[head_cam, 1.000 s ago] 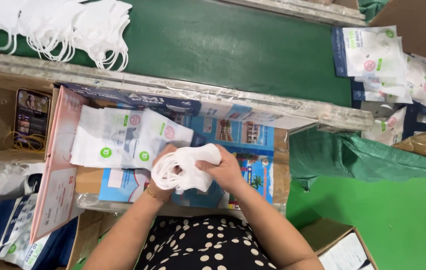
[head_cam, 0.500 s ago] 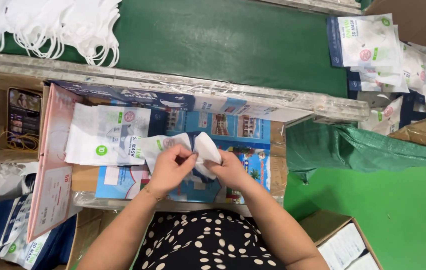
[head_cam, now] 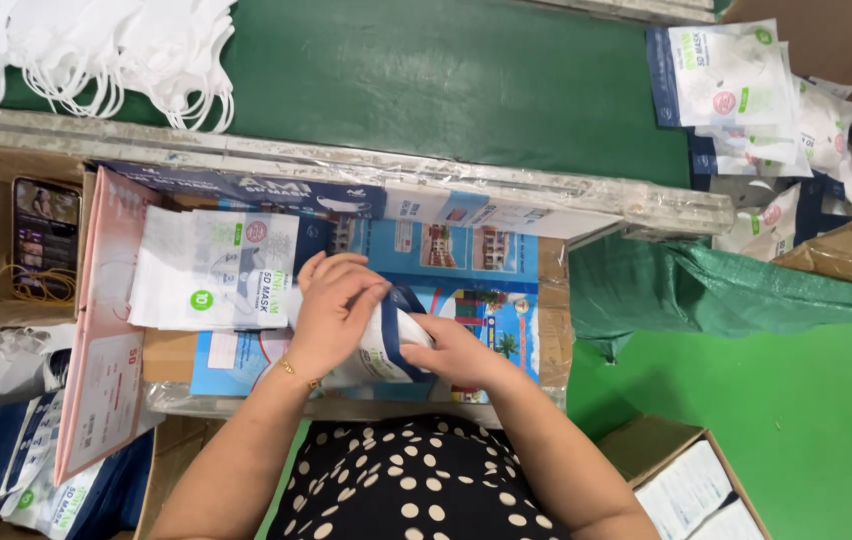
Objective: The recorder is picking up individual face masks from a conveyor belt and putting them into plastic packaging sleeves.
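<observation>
My left hand (head_cam: 331, 310) and my right hand (head_cam: 453, 350) both hold a white and dark blue mask pouch (head_cam: 386, 345) just above the colourful printed board (head_cam: 486, 290) in front of me. The left hand covers the pouch's mouth with bent fingers; the right grips its other end. The white mask I held a moment ago is hidden, apparently inside the pouch. A stack of empty pouches (head_cam: 216, 270) lies flat just left of my left hand.
A pile of loose white masks (head_cam: 96, 50) lies at the far left of the green belt (head_cam: 446, 80). Filled pouches (head_cam: 766, 90) are heaped at the upper right. A phone (head_cam: 44, 235) rests at the left, a cardboard box (head_cam: 696, 480) at lower right.
One second ago both hands held a folded white mask. Half a second ago they brought it to a pouch. Now the mask is out of sight and both hands grip the pouch.
</observation>
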